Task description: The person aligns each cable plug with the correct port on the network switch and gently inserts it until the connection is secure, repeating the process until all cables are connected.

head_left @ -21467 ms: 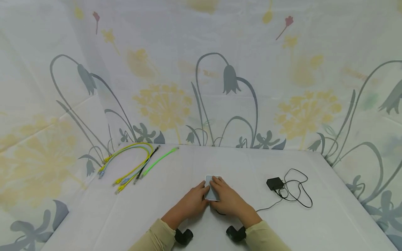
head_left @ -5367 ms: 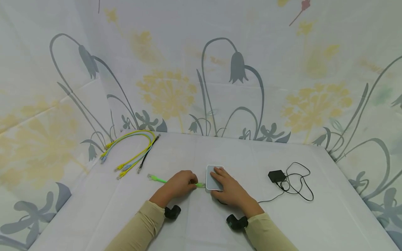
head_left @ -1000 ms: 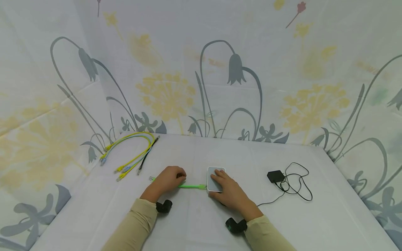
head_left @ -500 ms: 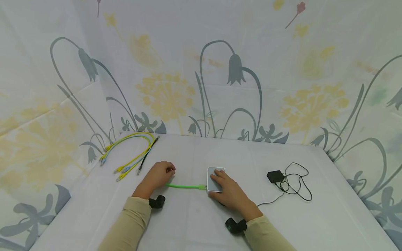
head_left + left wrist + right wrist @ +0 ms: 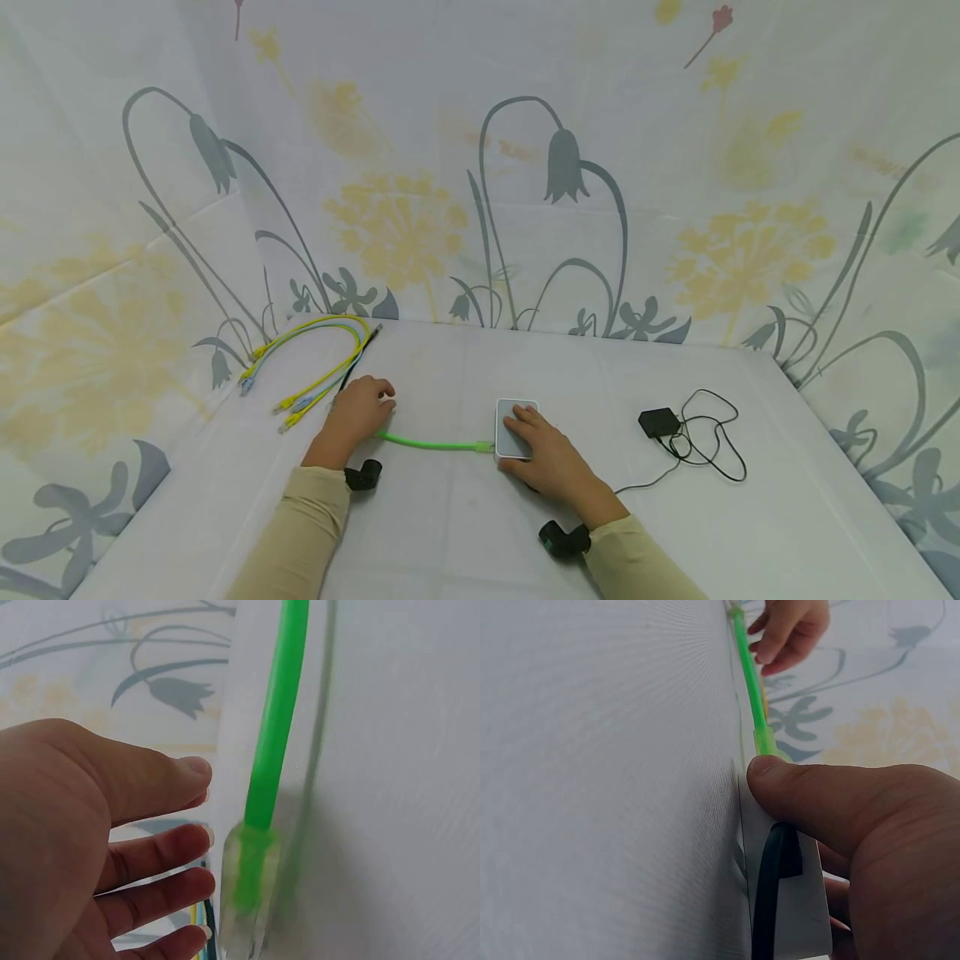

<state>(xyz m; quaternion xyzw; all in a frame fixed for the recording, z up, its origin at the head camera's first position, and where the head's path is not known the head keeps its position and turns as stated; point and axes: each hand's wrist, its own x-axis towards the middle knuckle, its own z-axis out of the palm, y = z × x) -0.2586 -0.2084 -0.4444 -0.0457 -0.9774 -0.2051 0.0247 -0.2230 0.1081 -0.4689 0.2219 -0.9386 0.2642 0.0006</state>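
Note:
A short green Ethernet cable (image 5: 437, 446) lies on the table, one end plugged into the left side of a small white router (image 5: 505, 433) with a grey top. My left hand (image 5: 356, 412) hovers beside the cable's free end, thumb and fingers apart and holding nothing. Its clear plug (image 5: 251, 892) shows just past the fingertips in the left wrist view. My right hand (image 5: 551, 458) holds the router, fingers across its top and thumb against its near side. Under that thumb, a black power lead (image 5: 765, 915) enters the router in the right wrist view.
Yellow and pale blue cables (image 5: 341, 362) lie at the back left, beside a short black cable (image 5: 366, 346) partly behind my left hand. A black power adapter (image 5: 658, 422) with its tangled lead (image 5: 726, 429) lies to the right. Flower-patterned cloth hangs behind the white table.
My left hand has moved left along the green cable, away from the router, uncovering more of the cable. My right hand stays on the router.

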